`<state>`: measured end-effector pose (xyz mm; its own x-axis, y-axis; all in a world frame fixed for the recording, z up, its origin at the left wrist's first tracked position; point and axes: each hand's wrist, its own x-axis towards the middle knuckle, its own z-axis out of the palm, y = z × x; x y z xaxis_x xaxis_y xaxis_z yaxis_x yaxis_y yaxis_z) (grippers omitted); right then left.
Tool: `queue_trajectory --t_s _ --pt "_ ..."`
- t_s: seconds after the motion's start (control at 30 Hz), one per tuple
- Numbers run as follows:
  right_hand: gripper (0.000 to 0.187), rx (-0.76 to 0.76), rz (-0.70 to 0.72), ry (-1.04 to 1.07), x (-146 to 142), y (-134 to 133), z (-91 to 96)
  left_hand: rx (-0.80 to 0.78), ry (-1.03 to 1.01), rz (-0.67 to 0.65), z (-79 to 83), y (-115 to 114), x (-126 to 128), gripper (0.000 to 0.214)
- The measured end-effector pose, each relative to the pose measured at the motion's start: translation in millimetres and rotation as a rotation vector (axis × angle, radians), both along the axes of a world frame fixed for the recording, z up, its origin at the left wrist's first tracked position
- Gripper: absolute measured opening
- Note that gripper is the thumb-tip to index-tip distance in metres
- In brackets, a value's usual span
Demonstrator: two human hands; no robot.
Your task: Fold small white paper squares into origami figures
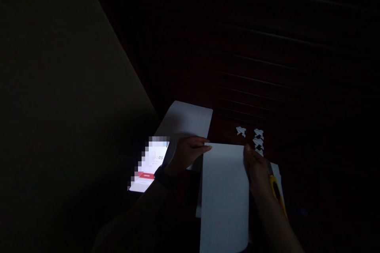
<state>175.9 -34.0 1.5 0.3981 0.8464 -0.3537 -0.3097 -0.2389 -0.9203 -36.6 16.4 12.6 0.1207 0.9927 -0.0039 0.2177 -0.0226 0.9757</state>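
A long white sheet of paper [225, 193] is held up by its two top corners, its lower end running out of the bottom of the head view. My left hand [188, 151] pinches the top left corner between thumb and fingers; a dark band circles that wrist. At the top right corner, my right hand [255, 166] grips the paper's edge, its fingers partly in shadow. Behind my left hand lies a stack of white paper [190, 118]. Beside my right forearm is a yellow-handled cutter [276, 189], resting over another piece of white paper [276, 170].
Several small folded paper shapes [258, 141] lie on the dark slatted surface beyond my right hand, with one folded piece [241, 131] apart to their left. A lit phone screen [150, 168] glows beside my left wrist. A pale wall [74, 87] rises at left. The room is very dark.
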Motion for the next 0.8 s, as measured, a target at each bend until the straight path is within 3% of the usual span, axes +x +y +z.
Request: queue_trajectory --t_s 0.5,0.8 --pt "0.021 -0.015 -0.145 0.061 -2.2 2.0 8.9 0.016 0.018 -0.019 6.9 -1.2 -1.3 0.017" --pt "0.025 0.023 -0.089 0.026 3.5 1.2 0.4 0.012 0.035 -0.019 9.8 -0.9 -1.9 0.016"
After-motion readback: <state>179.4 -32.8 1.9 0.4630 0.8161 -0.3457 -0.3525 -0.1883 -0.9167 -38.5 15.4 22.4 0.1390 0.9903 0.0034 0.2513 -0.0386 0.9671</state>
